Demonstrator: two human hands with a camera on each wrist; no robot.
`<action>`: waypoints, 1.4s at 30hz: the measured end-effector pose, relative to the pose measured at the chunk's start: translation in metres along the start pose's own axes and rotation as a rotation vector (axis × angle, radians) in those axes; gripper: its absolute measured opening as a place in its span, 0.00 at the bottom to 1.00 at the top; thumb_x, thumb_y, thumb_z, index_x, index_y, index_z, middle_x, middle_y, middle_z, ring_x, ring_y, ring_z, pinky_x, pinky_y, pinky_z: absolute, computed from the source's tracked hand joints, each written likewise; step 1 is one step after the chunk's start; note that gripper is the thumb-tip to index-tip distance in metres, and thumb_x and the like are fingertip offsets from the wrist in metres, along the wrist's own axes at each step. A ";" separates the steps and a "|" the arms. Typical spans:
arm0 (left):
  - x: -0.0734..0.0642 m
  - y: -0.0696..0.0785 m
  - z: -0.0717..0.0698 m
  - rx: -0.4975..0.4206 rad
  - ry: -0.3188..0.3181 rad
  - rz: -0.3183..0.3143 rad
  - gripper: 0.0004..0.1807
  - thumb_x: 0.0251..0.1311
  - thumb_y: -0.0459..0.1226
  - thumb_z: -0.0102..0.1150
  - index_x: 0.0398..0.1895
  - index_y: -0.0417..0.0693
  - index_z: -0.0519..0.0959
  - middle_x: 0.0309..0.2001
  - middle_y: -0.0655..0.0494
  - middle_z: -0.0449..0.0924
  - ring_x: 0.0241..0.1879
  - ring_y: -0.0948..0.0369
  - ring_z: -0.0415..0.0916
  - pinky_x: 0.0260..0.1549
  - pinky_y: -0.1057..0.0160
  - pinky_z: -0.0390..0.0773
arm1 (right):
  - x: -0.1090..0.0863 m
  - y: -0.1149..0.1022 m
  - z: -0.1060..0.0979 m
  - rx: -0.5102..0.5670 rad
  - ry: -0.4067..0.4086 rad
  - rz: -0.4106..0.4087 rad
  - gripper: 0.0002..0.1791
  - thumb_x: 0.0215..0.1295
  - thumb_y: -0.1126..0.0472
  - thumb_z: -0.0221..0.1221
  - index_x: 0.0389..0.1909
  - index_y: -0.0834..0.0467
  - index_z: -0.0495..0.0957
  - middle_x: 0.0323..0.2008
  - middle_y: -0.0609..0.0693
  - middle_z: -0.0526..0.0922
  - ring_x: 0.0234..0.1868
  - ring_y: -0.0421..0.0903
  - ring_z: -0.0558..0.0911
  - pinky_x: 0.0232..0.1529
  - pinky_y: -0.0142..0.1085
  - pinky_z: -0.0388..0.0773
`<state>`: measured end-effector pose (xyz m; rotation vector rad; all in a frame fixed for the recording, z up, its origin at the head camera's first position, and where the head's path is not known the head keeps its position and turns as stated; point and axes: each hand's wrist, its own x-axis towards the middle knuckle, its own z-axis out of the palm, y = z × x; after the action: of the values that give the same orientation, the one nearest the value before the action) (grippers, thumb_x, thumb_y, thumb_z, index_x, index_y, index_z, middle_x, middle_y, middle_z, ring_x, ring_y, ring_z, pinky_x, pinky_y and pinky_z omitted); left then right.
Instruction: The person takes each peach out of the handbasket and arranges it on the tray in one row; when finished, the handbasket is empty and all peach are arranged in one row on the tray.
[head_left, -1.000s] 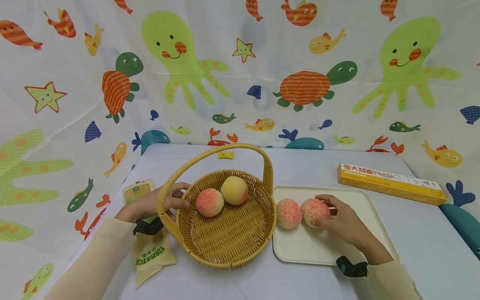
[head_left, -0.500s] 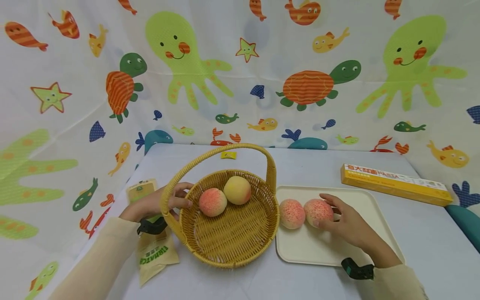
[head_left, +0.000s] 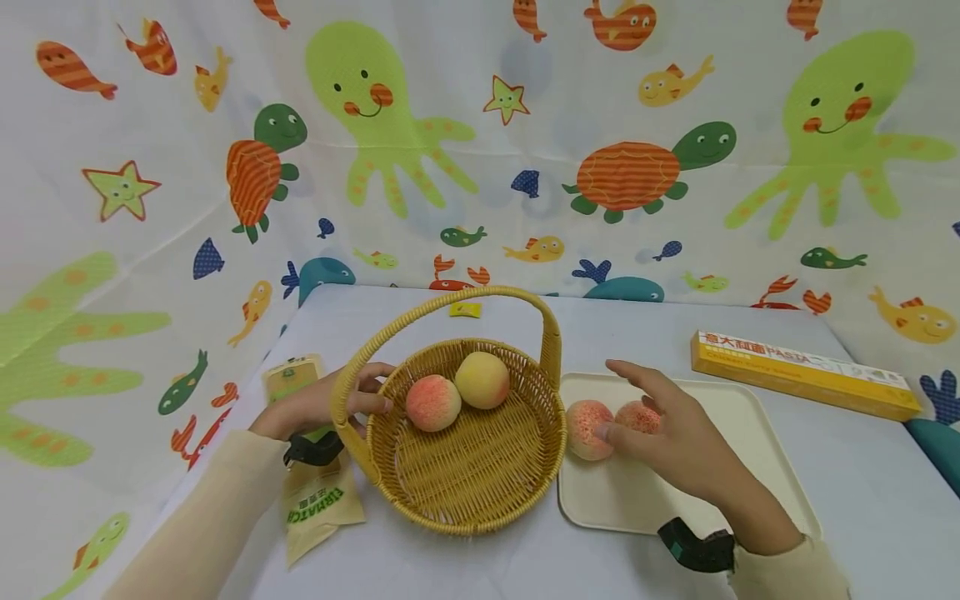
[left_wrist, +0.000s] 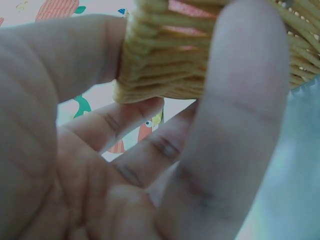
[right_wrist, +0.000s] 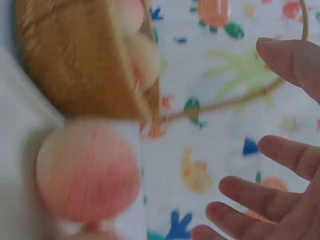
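My left hand [head_left: 322, 406] grips the left side of a wicker basket [head_left: 468, 492], thumb and fingers at its rim below the arched handle. Inside the basket lie a pink peach [head_left: 433, 403] and a yellow peach [head_left: 482, 380]. On the cream tray [head_left: 757, 454] to the right, a speckled pink peach [head_left: 587, 430] sits close to the basket; another peach [head_left: 637, 416] beside it is partly hidden by my right hand [head_left: 678, 442]. That hand hovers over the tray with its fingers spread and nothing held, as the right wrist view also shows.
A yellow pasta box [head_left: 806, 375] lies at the back right. Beneath my left forearm is a tan packet [head_left: 322, 508] with green lettering. A small yellow sachet [head_left: 465, 310] lies behind the basket. A sea-animal cloth hangs at the back.
My right hand has let go of the right-hand peach on the tray and lifted, with its fingers spreading. The left hand stays on the basket. The head view has shifted slightly.
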<state>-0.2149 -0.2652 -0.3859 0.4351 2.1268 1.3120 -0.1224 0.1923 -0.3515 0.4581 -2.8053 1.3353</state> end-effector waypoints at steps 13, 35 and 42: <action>0.001 -0.001 0.001 -0.003 0.002 0.002 0.33 0.70 0.36 0.60 0.75 0.37 0.65 0.59 0.32 0.80 0.53 0.47 0.82 0.33 0.52 0.89 | 0.063 -0.047 0.061 0.089 -0.210 -0.087 0.42 0.64 0.50 0.72 0.77 0.52 0.67 0.75 0.50 0.70 0.76 0.55 0.67 0.72 0.59 0.67; 0.001 0.000 0.000 0.011 -0.007 0.019 0.33 0.70 0.36 0.60 0.76 0.37 0.64 0.59 0.31 0.80 0.53 0.46 0.83 0.33 0.53 0.88 | 0.134 -0.049 0.110 -0.103 -0.340 0.068 0.39 0.61 0.56 0.74 0.71 0.60 0.71 0.50 0.52 0.81 0.45 0.49 0.78 0.45 0.41 0.77; 0.000 0.001 0.002 0.010 0.002 0.007 0.33 0.70 0.36 0.60 0.75 0.38 0.65 0.59 0.33 0.80 0.54 0.48 0.81 0.36 0.51 0.88 | 0.137 -0.046 0.114 -0.096 -0.347 0.095 0.36 0.57 0.57 0.76 0.66 0.57 0.74 0.52 0.52 0.81 0.45 0.50 0.78 0.45 0.43 0.79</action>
<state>-0.2138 -0.2638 -0.3859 0.4455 2.1354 1.3067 -0.2277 0.0422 -0.3721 0.6157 -3.1906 1.2349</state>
